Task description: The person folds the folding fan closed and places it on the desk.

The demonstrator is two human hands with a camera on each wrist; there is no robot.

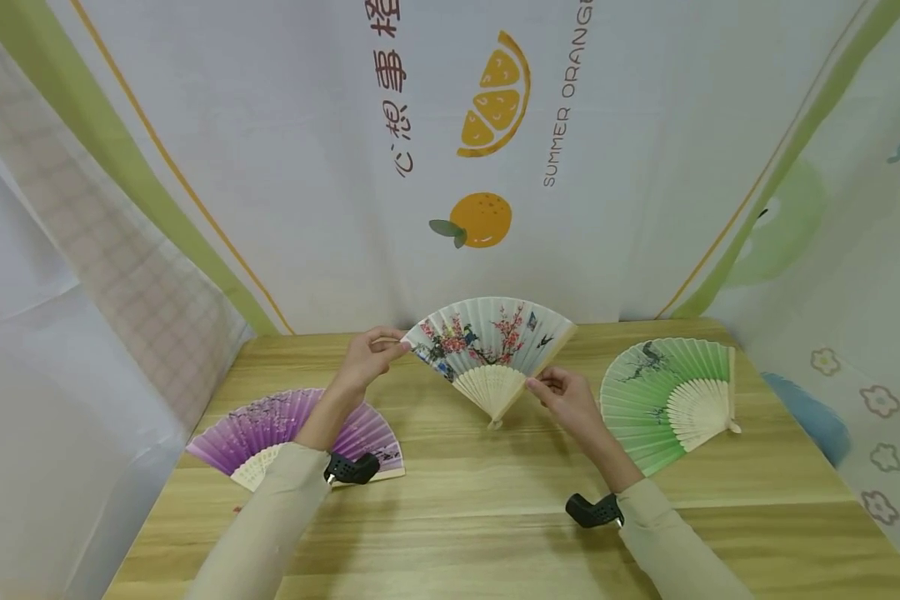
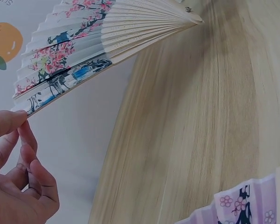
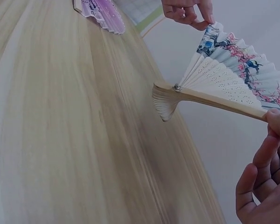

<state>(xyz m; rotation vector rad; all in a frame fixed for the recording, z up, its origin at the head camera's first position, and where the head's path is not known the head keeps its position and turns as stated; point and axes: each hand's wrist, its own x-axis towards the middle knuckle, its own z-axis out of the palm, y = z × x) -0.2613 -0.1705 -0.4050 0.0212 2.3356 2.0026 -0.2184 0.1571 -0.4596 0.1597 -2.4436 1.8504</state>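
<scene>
A white folding fan printed with pink blossoms and birds is spread wide above the middle of the table. Its pale slatted ribs meet at a pivot pointing down toward me. My left hand pinches the fan's upper left corner between thumb and forefinger, as the left wrist view also shows. On the other side, my right hand pinches the right outer rib about halfway along. In the right wrist view the metal pivot and the stacked rib ends are plain to see.
A purple folding fan lies spread on the wooden table at the left, partly under my left forearm. At the right a green folding fan lies spread beside my right hand. Behind the table hangs a white cloth with orange prints.
</scene>
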